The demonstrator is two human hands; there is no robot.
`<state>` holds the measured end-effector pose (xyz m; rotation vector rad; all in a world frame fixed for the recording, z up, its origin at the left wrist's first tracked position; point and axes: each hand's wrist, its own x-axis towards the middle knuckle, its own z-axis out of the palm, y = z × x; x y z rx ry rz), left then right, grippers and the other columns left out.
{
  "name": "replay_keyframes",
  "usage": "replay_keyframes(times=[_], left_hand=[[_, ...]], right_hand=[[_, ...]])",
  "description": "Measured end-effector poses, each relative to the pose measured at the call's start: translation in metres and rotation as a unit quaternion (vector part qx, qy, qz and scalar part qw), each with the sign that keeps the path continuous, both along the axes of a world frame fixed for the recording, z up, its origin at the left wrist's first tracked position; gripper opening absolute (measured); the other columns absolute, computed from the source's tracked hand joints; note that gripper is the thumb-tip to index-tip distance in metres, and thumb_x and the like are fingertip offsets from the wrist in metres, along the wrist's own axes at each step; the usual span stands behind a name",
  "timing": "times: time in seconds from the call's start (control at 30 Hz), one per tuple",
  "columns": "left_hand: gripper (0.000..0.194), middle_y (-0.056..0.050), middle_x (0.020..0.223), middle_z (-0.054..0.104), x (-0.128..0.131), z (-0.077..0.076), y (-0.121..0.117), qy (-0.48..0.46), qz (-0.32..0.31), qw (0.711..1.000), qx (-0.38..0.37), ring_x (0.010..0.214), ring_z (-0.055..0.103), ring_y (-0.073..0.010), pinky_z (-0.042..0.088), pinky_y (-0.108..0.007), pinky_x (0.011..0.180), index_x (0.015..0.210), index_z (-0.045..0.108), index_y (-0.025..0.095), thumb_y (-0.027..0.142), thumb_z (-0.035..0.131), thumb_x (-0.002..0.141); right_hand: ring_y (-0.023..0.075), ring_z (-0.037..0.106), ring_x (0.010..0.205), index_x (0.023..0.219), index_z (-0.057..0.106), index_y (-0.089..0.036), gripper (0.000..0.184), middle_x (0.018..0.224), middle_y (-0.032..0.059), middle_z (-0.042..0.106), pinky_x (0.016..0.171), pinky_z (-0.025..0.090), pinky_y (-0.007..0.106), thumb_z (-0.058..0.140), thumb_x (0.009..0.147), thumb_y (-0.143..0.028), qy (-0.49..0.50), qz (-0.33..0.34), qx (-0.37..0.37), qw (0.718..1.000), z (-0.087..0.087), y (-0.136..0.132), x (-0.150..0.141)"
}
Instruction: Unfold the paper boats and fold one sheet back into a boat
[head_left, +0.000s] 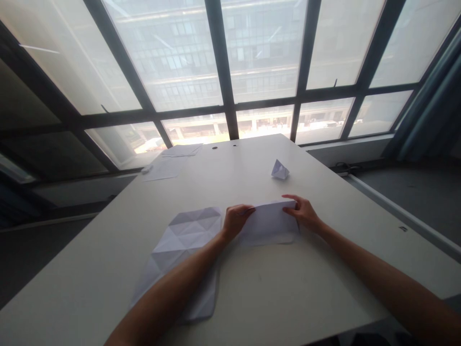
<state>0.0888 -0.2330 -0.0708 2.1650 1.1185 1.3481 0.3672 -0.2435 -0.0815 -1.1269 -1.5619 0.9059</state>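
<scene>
A white sheet of paper (pixel 270 222) is held between my two hands, its top edge folded over or raised above the table. My left hand (pixel 237 220) pinches the upper left corner, with the fingers closed. At the upper right corner, my right hand (pixel 301 213) grips the paper between thumb and fingers, the index finger stretched along the top. Beneath my left forearm lies a creased sheet of paper (pixel 190 235) with a grid of triangular fold lines; the forearm hides part of it.
A small folded paper shape (pixel 280 169) stands beyond my right hand. Several flat paper sheets (pixel 163 168) lie at the far left of the white table (pixel 273 293). Two small dark spots mark the far end, near the windows (pixel 187 53). A curtain (pixel 425 105) hangs at right.
</scene>
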Motion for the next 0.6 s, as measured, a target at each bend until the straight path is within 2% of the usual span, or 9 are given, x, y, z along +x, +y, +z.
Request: replay_keyframes(times=[0.07,0.17,0.23,0.37,0.47,0.53,0.6], left_hand=[[0.015,-0.002,0.081,0.076,0.0003,0.0004,-0.0007,-0.026,0.016,0.999,-0.012,0.071,0.07,-0.0176,0.055,-0.029,0.071,0.082,0.076,0.021,0.035,0.071,0.082],[0.017,-0.002,0.08,0.075,-0.0008,0.0009,-0.0011,-0.058,0.035,0.997,-0.04,0.071,0.069,-0.017,0.055,-0.028,0.069,0.083,0.075,0.02,0.036,0.072,0.081],[0.018,-0.002,0.082,0.075,-0.0017,0.0023,-0.0008,-0.083,0.045,0.994,-0.051,0.073,0.068,-0.0164,0.053,-0.026,0.068,0.087,0.075,0.02,0.036,0.073,0.08],[0.034,-0.003,0.092,0.072,-0.0029,0.0065,0.0008,-0.1,0.061,0.992,-0.047,0.069,0.061,-0.0137,0.048,-0.022,0.059,0.106,0.07,0.019,0.039,0.074,0.079],[0.044,-0.005,0.097,0.068,-0.0028,0.0072,0.0024,-0.096,0.042,0.993,-0.062,0.062,0.054,-0.0111,0.043,-0.022,0.054,0.12,0.063,0.018,0.043,0.068,0.084],[0.054,-0.007,0.101,0.066,-0.0023,0.0059,0.0028,-0.11,0.017,0.99,-0.082,0.061,0.051,-0.0103,0.042,-0.022,0.053,0.133,0.053,0.019,0.044,0.063,0.087],[0.068,-0.007,0.099,0.064,-0.0015,0.0035,0.0026,-0.129,-0.014,0.986,-0.104,0.058,0.048,-0.0095,0.041,-0.021,0.052,0.147,0.035,0.021,0.044,0.061,0.089]], right_hand=[[0.0198,0.064,0.07,0.115,0.065,-0.014,0.057,0.081,0.0045,0.071,0.061,0.052,0.029,0.077,0.069,-0.046,0.039,0.028,-0.033,0.998,0.0002,0.0,-0.0006],[0.0209,0.064,0.071,0.088,0.07,-0.013,0.04,0.081,0.006,0.071,0.063,0.052,0.031,0.078,0.067,-0.046,0.049,0.062,-0.045,0.996,-0.0022,0.0002,-0.0022],[0.0208,0.063,0.068,0.08,0.069,-0.014,0.037,0.077,0.0057,0.07,0.062,0.051,0.031,0.077,0.069,-0.048,0.045,0.064,-0.044,0.996,-0.0047,0.0006,-0.0036],[0.0205,0.063,0.068,0.085,0.069,-0.014,0.039,0.078,0.005,0.07,0.061,0.05,0.031,0.075,0.07,-0.05,0.078,0.027,-0.035,0.996,-0.0081,0.0019,-0.0046],[0.0198,0.062,0.067,0.088,0.069,-0.014,0.04,0.079,0.0045,0.07,0.06,0.05,0.03,0.075,0.07,-0.049,0.104,-0.006,-0.028,0.994,-0.0081,0.0033,-0.0037],[0.0188,0.061,0.066,0.088,0.068,-0.014,0.04,0.078,0.004,0.069,0.059,0.049,0.028,0.076,0.07,-0.049,0.113,-0.024,-0.024,0.993,-0.0075,0.0042,-0.0032],[0.0176,0.06,0.064,0.086,0.068,-0.014,0.04,0.077,0.0037,0.069,0.057,0.048,0.027,0.075,0.07,-0.05,0.119,-0.046,-0.018,0.992,-0.0069,0.0052,-0.0033]])
